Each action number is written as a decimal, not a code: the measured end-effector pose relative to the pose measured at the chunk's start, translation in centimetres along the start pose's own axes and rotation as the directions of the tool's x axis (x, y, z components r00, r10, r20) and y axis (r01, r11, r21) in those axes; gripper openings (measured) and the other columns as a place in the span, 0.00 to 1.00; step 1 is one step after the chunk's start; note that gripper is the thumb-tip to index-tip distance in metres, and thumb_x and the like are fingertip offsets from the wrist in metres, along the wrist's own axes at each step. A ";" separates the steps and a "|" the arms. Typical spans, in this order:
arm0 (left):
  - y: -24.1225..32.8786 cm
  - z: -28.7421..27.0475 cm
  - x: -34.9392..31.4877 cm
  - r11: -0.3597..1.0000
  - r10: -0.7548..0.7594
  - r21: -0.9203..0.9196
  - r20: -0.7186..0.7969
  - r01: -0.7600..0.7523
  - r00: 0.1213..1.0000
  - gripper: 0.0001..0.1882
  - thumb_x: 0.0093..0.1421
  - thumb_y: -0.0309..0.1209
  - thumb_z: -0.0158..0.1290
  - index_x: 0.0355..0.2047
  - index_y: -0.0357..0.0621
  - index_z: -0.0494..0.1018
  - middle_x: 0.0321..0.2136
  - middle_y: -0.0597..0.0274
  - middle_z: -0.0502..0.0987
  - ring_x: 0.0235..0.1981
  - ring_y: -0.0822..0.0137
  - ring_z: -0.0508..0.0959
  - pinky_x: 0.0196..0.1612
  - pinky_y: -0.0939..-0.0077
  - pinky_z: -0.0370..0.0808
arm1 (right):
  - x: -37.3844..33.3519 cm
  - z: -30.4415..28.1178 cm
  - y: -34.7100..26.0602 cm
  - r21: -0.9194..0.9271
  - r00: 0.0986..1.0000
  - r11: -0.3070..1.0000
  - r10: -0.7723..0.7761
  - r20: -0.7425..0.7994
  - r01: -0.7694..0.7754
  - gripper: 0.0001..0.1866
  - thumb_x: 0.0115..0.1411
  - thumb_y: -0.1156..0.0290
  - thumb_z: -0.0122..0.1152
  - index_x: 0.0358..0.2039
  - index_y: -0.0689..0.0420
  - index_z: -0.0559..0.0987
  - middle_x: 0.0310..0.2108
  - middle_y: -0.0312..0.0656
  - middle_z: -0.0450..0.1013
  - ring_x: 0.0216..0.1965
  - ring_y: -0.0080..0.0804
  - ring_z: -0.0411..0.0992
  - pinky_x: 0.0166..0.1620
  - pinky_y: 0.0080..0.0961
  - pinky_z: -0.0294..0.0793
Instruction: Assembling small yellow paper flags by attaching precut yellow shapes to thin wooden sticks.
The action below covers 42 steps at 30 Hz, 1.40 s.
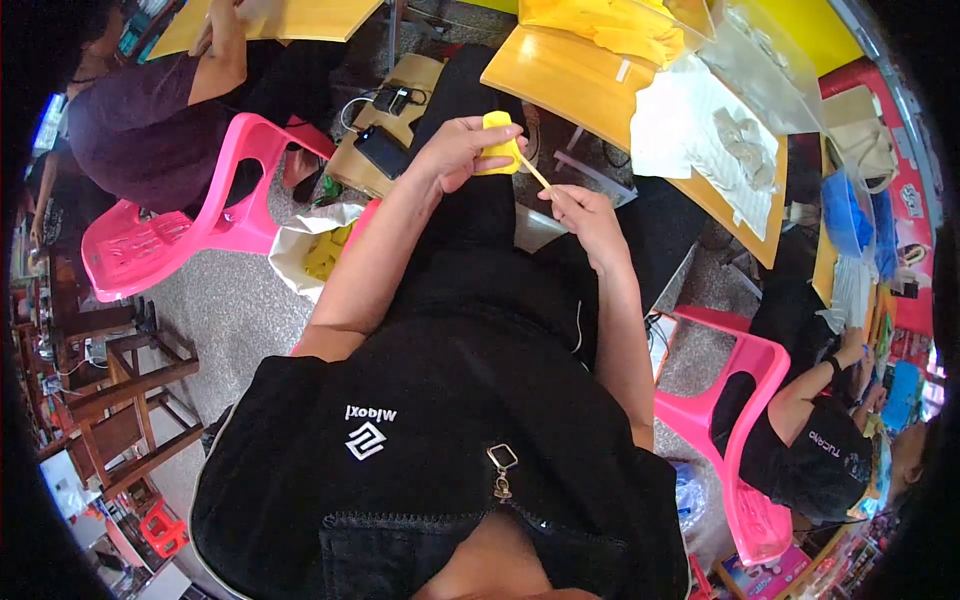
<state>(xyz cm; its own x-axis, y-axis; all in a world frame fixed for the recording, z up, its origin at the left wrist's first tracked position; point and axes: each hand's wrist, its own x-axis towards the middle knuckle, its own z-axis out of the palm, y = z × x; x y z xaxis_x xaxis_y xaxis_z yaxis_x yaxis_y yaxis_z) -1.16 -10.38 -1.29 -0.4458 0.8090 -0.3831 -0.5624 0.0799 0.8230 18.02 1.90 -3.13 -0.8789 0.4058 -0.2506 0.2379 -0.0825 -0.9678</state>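
Observation:
My left hand [455, 152] is closed on a small yellow piece [496, 164], soft-looking, perhaps cloth or foam, with the thumb lying across it. My right hand [592, 222] pinches a thin, light wooden stick [537, 174]. The stick slants up and left, and its far end meets the right side of the yellow piece. Whether the tip goes inside the piece is hidden by my left fingers. Both hands are held above my dark-clad lap.
Yellow pieces [625, 32] and a white cloth [680, 115] lie on a wooden table [545, 75] ahead. A phone [383, 151] rests on a cardboard box at left, near a white bag [292, 255] holding yellow pieces. Pink chairs [215, 215] and other people flank me.

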 end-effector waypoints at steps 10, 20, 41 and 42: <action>0.2 -0.3 0.1 1.000 0.008 0.029 -0.040 -0.007 0.999 0.12 0.55 0.35 0.57 0.36 0.40 0.76 0.32 0.61 0.78 0.35 0.72 0.78 0.36 0.81 0.76 | 0.1 3.0 0.5 0.283 0.992 0.951 0.126 0.001 -0.121 0.12 0.61 0.67 0.51 0.34 0.63 0.77 0.19 0.27 0.63 0.18 0.12 0.55 0.21 0.11 0.53; 0.4 0.4 0.7 0.986 0.151 -0.080 0.012 -0.149 0.989 0.18 0.66 0.38 0.37 0.50 0.41 0.64 0.40 0.51 0.75 0.40 0.62 0.77 0.40 0.70 0.77 | 0.3 3.6 0.3 0.511 0.987 0.850 0.158 -0.011 -0.130 0.11 0.62 0.66 0.51 0.35 0.61 0.75 0.19 0.27 0.62 0.16 0.10 0.52 0.18 0.09 0.47; 0.3 -1.2 1.4 0.966 0.160 -0.192 -0.068 -0.171 0.985 0.14 0.61 0.36 0.49 0.43 0.41 0.71 0.35 0.64 0.76 0.34 0.70 0.76 0.34 0.75 0.77 | 0.3 3.2 0.0 0.446 0.992 0.890 0.123 -0.030 -0.097 0.12 0.62 0.65 0.51 0.36 0.62 0.75 0.19 0.26 0.62 0.16 0.10 0.52 0.19 0.10 0.48; 0.3 -1.0 1.2 0.971 0.195 -0.114 -0.140 -0.212 0.971 0.15 0.60 0.37 0.49 0.42 0.41 0.71 0.35 0.63 0.76 0.33 0.71 0.76 0.34 0.75 0.77 | 0.3 3.2 0.0 0.428 0.992 0.899 0.119 -0.038 -0.092 0.13 0.62 0.65 0.51 0.36 0.62 0.76 0.19 0.26 0.62 0.16 0.11 0.54 0.19 0.10 0.49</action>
<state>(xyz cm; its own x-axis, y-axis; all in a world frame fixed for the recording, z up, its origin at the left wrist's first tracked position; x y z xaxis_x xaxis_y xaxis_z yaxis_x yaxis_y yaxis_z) -2.54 -9.97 -1.89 -0.6400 0.7194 -0.2698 -0.5308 -0.1601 0.8322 16.46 -0.93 -3.31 -0.8278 0.4276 -0.3632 0.1174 -0.5010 -0.8574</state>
